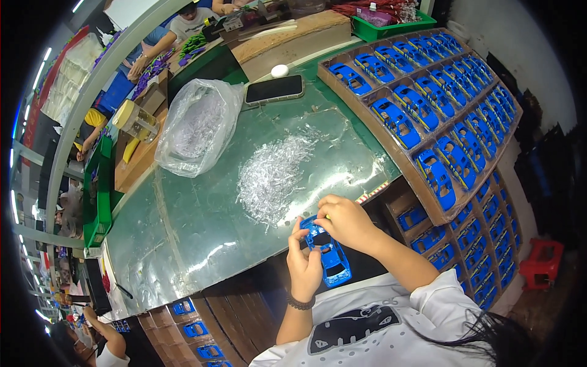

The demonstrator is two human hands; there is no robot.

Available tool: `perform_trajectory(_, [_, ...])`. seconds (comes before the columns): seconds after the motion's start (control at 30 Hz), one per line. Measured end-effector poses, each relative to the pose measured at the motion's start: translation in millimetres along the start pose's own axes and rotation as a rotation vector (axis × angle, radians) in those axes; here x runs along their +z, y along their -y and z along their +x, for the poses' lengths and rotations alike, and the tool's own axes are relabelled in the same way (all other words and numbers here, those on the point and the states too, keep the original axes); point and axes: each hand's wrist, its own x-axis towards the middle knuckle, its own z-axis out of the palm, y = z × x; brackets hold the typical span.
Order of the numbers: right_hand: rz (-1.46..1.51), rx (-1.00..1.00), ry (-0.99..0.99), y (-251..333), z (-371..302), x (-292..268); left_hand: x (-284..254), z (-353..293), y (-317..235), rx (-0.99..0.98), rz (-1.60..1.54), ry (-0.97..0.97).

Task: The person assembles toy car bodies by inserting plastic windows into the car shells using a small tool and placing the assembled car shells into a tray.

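Note:
A blue plastic toy car body shell (335,269) is held over the table's front edge, close to my body. My left hand (304,268) grips it along its left side, thumb and fingers closed round it. At the shell's far end my right hand (343,221) has its fingertips pressed together against the plastic. Whatever they pinch is too small or hidden to make out. Just beyond my hands, a loose pile of small clear plastic pieces (269,180) lies on the green tabletop (195,229).
At the right, a divided cardboard tray (397,85) holds rows of blue car shells. More filled trays (465,235) sit lower. A clear plastic bag (202,125), a phone (275,90) and a lidded jar (136,121) stand farther back. A red stool (541,263) is at far right.

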Motion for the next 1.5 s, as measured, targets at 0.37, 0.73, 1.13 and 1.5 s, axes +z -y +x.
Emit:
perform_trajectory(0.37, [0.023, 0.146, -0.04, 4, -2, 11, -1, 6, 6, 0.258, 0.374, -0.035])
perform_trajectory(0.73, [0.027, -0.456, 0.199, -4, 30, 1, -5, 11, 1, 0.165, 0.265, 0.057])
perform_trajectory(1.13, [-0.007, -0.047, -0.024, -2, 8, 2, -9, 12, 1, 0.104, 0.215, 0.071])
perform_trajectory(1.5, [-0.257, 0.003, -0.042, 15, 7, 22, -9, 14, -4, 0.158, 0.4, -0.003])
